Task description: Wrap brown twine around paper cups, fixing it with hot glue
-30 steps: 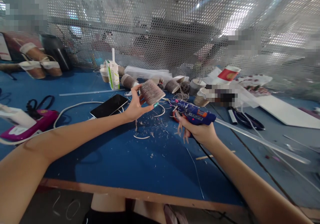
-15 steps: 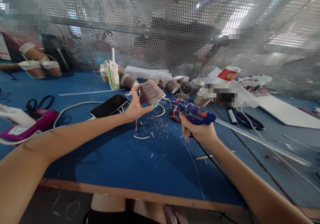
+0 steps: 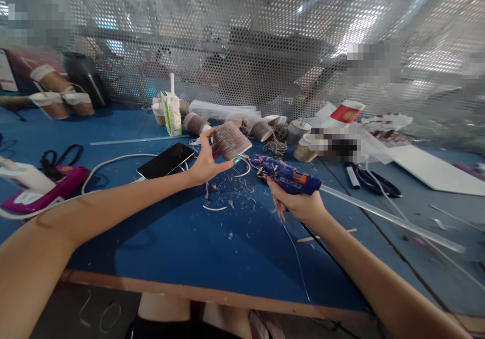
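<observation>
From my head camera, my left hand [image 3: 206,162] is closed around a cup wrapped in twine [image 3: 230,140], thumb on the near side and fingers curled over the top, holding it tilted above the blue table [image 3: 182,238] with its base pointing right. My right hand [image 3: 299,205] is wrapped tight around the handle of the blue glue gun [image 3: 288,175], a long clear glue stick [image 3: 386,218] trailing out of its back end toward the right.

Compared with a second ago, I have swung the gun left and a little up: its nozzle was well short of the cup then, and now the tip sits just beside the cup's lower edge, close to touching. My left hand and the cup have hardly moved. I read that as the gun being brought to the cup to lay glue there, though I cannot see any glue coming out.

Around my hands, bits of dried glue and twine scraps [image 3: 227,197] litter the table. A black phone [image 3: 165,160] lies just left of my left hand, more wrapped cups [image 3: 197,123] stand behind, and a pink glue gun [image 3: 49,190] rests far left.
</observation>
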The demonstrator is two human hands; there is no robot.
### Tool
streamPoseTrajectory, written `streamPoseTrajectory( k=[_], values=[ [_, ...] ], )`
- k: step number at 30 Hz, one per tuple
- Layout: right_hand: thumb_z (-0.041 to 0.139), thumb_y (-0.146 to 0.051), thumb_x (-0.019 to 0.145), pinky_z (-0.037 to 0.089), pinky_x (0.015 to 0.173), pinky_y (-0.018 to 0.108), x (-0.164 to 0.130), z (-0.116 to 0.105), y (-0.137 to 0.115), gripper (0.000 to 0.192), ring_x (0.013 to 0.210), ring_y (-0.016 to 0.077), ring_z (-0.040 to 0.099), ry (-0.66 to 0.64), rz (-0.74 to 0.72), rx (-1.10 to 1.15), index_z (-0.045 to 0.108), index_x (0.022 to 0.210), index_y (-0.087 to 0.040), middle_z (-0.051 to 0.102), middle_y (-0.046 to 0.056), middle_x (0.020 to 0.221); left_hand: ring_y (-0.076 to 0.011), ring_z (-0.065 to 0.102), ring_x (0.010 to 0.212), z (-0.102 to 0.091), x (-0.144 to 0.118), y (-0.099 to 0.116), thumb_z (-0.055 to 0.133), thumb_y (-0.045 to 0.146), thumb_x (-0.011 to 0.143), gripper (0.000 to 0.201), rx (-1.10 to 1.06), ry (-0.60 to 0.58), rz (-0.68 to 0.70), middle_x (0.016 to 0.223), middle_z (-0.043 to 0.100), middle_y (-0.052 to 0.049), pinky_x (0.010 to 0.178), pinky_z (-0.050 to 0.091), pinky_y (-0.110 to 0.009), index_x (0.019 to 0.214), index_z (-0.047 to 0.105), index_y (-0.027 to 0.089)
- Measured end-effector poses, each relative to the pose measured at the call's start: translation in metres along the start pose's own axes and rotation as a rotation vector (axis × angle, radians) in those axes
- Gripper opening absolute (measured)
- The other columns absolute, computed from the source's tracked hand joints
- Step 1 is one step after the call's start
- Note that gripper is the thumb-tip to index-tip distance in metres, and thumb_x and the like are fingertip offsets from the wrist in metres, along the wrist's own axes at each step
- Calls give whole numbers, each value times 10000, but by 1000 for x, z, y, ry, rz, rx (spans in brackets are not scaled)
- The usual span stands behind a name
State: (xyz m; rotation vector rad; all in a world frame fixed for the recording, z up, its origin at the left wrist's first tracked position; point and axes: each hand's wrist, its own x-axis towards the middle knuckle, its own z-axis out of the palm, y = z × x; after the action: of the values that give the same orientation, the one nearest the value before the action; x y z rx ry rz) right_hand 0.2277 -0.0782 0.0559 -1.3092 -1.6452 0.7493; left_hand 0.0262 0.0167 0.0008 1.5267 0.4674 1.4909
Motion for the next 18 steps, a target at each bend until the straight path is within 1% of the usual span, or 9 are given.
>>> streamPoseTrajectory(
  k=[2,4,7,9,11,14,16,18],
  values=[
    [727,-460,690,383,302,240,1,-1,3,472,256,95,418,23,-7,-3,457,383,-224,461,-11,298,-247,482,1241,0,0,-1,817,330,653,801,10,4,2,1350,283,-43,1040,475,-455,1224,255,330],
    [716,-485,693,379,292,243,4,-3,10,496,240,96,400,53,-22,-11,435,372,-233,434,-17,278,-244,492,1229,-1,0,-3,820,343,653,813,24,6,12,1359,276,-46,1035,487,-453,1230,246,335],
    [708,-540,697,368,275,251,9,-5,22,523,226,101,387,91,-49,-21,423,376,-240,425,-20,275,-239,498,1221,-2,0,-5,811,351,668,797,35,2,33,1362,259,-44,1037,489,-457,1230,246,342],
    [712,-548,690,363,268,249,10,-6,25,523,223,99,383,115,-57,-17,424,381,-241,423,-23,278,-241,495,1229,-2,0,-6,805,352,676,787,40,-6,42,1365,252,-43,1043,485,-464,1231,247,345],
    [716,-521,687,369,271,244,9,-5,21,505,224,94,384,104,-47,-12,426,384,-239,421,-26,278,-241,499,1229,-3,0,-6,803,353,678,792,51,-10,44,1370,259,-45,1044,488,-464,1235,241,346],
    [721,-461,687,396,295,242,3,-3,8,462,243,99,412,43,-16,-21,434,403,-235,442,-27,292,-237,514,1218,-3,0,-5,801,353,679,799,68,-5,36,1370,280,-50,1042,496,-458,1240,231,339],
    [717,-423,689,414,314,243,0,-2,1,433,262,106,439,9,-6,-33,440,415,-235,460,-26,304,-230,523,1203,-2,0,-4,796,341,683,782,66,-5,37,1365,284,-51,1037,498,-454,1231,238,330],
    [704,-388,692,420,323,242,-1,-2,-1,410,269,109,449,1,-6,-36,443,413,-237,465,-25,305,-219,531,1184,-2,0,-3,788,317,692,754,55,-14,43,1357,288,-50,1030,498,-449,1218,248,324]
  ],
)
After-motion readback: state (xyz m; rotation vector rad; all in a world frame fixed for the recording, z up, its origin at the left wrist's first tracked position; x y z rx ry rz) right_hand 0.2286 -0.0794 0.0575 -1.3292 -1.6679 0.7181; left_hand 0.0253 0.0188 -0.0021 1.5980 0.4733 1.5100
